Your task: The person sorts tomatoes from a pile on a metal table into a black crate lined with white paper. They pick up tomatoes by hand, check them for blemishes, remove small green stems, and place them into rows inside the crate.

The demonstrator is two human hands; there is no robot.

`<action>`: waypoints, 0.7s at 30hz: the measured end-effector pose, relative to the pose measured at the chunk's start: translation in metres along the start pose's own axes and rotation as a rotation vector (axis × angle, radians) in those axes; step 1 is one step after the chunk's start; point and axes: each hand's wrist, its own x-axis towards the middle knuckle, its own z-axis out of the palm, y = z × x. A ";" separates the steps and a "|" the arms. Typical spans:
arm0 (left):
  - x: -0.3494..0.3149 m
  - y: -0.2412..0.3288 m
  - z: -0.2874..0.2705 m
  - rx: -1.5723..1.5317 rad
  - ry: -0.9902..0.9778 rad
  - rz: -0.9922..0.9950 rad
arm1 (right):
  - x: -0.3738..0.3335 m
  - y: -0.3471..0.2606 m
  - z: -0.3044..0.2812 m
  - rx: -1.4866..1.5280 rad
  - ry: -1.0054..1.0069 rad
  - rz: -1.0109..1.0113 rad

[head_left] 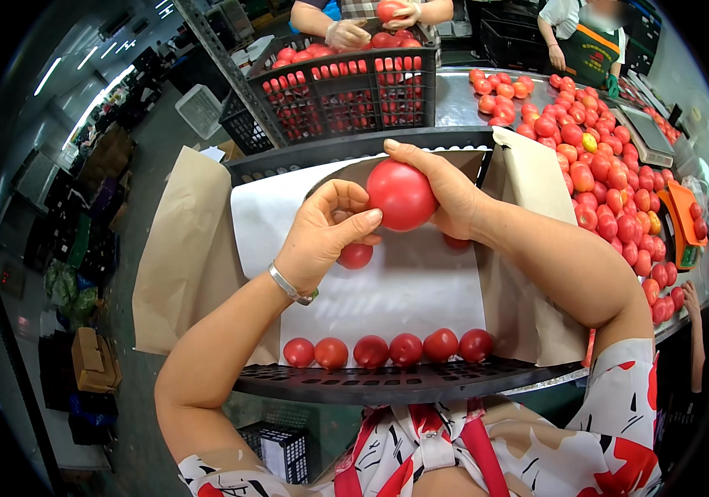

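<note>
In front of me, above the crate, a round red tomato [402, 195] is held up. My right hand [447, 184] grips it from the right, thumb over the top. On its left side, my left hand [329, 222] has curled fingers, and the thumb and fingertips meet the tomato's edge. Underneath is a black plastic crate [404, 383] lined with brown paper [193, 248] and a white sheet [387, 302]. Several tomatoes form a row along its near side, including one at the row's middle [406, 349]. Another tomato [355, 256] shows below my left hand, and one [456, 241] partly hidden below my right.
Loose tomatoes [594, 166] cover the metal table to the right, beside a scale [646, 137] and an orange device [684, 224]. Beyond my crate stands a black crate of tomatoes [346, 91], where a gloved co-worker [348, 35] holds a tomato. Another person [586, 41] stands at the far right.
</note>
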 end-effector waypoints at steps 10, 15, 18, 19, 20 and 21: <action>-0.002 0.005 0.010 -0.073 0.032 -0.193 | 0.005 0.004 0.002 -0.137 0.121 -0.122; -0.002 0.003 0.011 -0.061 -0.033 -0.198 | 0.006 0.012 0.002 -0.356 0.103 -0.280; -0.004 0.001 0.012 -0.031 -0.052 -0.183 | 0.007 0.012 0.000 -0.444 0.072 -0.310; -0.004 0.001 0.013 -0.025 -0.059 -0.178 | 0.008 0.014 0.001 -0.457 0.080 -0.362; -0.004 0.000 0.012 -0.008 -0.064 -0.175 | 0.011 0.017 0.001 -0.470 0.090 -0.413; -0.004 0.000 0.012 0.009 -0.069 -0.171 | 0.012 0.019 0.001 -0.483 0.099 -0.465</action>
